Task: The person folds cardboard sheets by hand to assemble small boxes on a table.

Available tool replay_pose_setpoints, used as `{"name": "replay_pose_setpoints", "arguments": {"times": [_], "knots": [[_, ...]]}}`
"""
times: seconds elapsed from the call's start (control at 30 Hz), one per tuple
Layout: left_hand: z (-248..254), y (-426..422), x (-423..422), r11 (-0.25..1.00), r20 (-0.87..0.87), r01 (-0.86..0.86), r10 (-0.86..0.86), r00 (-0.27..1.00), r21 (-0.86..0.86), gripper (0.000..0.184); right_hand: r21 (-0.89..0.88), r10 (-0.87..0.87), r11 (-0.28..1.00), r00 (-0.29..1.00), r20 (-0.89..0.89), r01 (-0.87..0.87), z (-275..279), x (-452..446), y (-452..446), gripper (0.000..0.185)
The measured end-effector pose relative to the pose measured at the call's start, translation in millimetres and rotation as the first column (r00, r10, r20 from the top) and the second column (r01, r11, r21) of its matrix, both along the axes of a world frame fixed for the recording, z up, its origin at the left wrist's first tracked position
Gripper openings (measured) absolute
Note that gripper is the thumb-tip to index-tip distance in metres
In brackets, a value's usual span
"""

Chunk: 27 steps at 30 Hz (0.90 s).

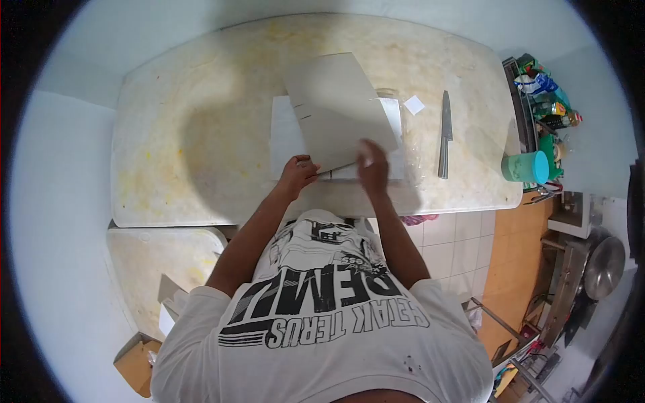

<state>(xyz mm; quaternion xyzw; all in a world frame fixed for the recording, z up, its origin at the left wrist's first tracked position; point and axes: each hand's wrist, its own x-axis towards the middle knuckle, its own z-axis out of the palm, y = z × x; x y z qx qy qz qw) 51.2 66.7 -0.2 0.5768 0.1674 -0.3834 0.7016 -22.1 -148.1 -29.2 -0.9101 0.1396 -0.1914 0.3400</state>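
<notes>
A grey cardboard sheet (339, 101) with a few short dark marks along its left side lies tilted over a white sheet (285, 134) on the table. My left hand (299, 176) pinches the cardboard's near left corner between thumb and fingers. Over the near right part of the cardboard is my right hand (374, 171); its fingertips are blurred, so their grip is unclear. A small white square (414, 105) rests to the right of the sheets. Farther right lies a knife (445, 134), its blade pointing away from me.
The stained pale table (168, 101) extends to both sides. A turquoise cup (527, 168) stands at its right edge, beside a rack with packets and bottles (547, 101). A second table (158, 258) and an open cardboard box (138, 363) are at lower left.
</notes>
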Motion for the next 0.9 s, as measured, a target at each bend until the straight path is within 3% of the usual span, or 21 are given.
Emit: {"name": "replay_pose_setpoints", "arguments": {"times": [0.03, 0.13, 0.23, 0.33, 0.43, 0.5, 0.53, 0.63, 0.7, 0.8, 0.9], "knots": [[4, -8, -1, 0.997, 0.063, -0.010, 0.005, 0.998, 0.072, 0.047, -0.098, -0.249, 0.962, 0.967, 0.055, 0.253, 8, 3, -16, 0.053], [1, -16, -3, 0.949, 0.229, -0.043, -0.031, 0.973, 0.311, 0.049, -0.278, -0.437, 0.880, 0.886, -0.158, 0.384, 22, 9, -38, 0.063], [-12, -23, -3, 0.879, 0.331, -0.104, -0.064, 0.941, 0.465, 0.050, -0.040, -0.308, 0.948, 0.878, -0.366, 0.316, 19, 15, -52, 0.076], [-22, -21, 2, 0.831, 0.403, -0.210, -0.018, 0.915, 0.515, 0.051, 0.013, -0.313, 0.938, 0.863, -0.396, 0.346, 17, 15, -46, 0.073], [-26, -21, -2, 0.747, 0.430, -0.321, 0.052, 0.901, 0.582, 0.048, -0.227, -0.432, 0.899, 0.843, -0.321, 0.374, 12, 12, -32, 0.063], [-21, -22, 0, 0.725, 0.393, -0.389, 0.176, 0.903, 0.569, 0.043, -0.157, -0.336, 0.941, 0.876, -0.346, 0.299, 14, 10, -31, 0.061], [-22, -22, 1, 0.713, 0.431, -0.392, 0.139, 0.891, 0.581, 0.040, -0.121, -0.288, 0.957, 0.890, -0.352, 0.262, 16, 12, -32, 0.061], [-30, -22, -5, 0.636, 0.602, -0.441, -0.049, 0.797, 0.634, 0.032, 0.332, -0.188, 0.879, 0.889, -0.417, 0.342, 21, 12, -30, 0.057], [-32, -25, -11, 0.532, 0.735, -0.537, -0.283, 0.617, 0.655, 0.029, 0.279, -0.235, 0.905, 0.924, -0.302, 0.322, 18, 4, -22, 0.056], [-21, -24, -21, 0.637, 0.785, -0.493, -0.322, 0.529, 0.593, 0.027, 0.273, -0.231, 0.922, 0.955, -0.184, 0.275, 15, -4, -17, 0.054], [-25, -23, -23, 0.707, 0.800, -0.445, -0.290, 0.526, 0.549, 0.030, 0.236, -0.175, 0.950, 0.974, -0.146, 0.206, 20, -8, -17, 0.054]]}}
